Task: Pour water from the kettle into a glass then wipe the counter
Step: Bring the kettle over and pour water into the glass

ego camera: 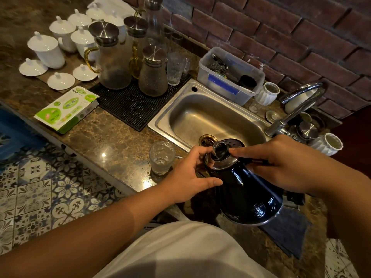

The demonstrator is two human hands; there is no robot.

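Observation:
A glossy black kettle [247,195] stands on the brown stone counter [104,141] at the sink's near corner. Its chrome-rimmed lid [220,155] sits on top. My left hand [190,175] rests against the kettle's left side, with fingers at the lid's edge and the thumb along the body. My right hand [281,163] is closed on the kettle's handle, with the index finger reaching onto the lid. A small textured glass [161,158] stands upright just left of the kettle, beside my left hand. A little water shows at the glass's bottom.
The steel sink [200,115] and its curved tap [301,105] lie behind the kettle. Glass carafes on a black mat [128,105], white lidded cups [48,49], a green-and-white box [68,109] and a plastic tub [230,77] crowd the back. Wet spots shine around the glass.

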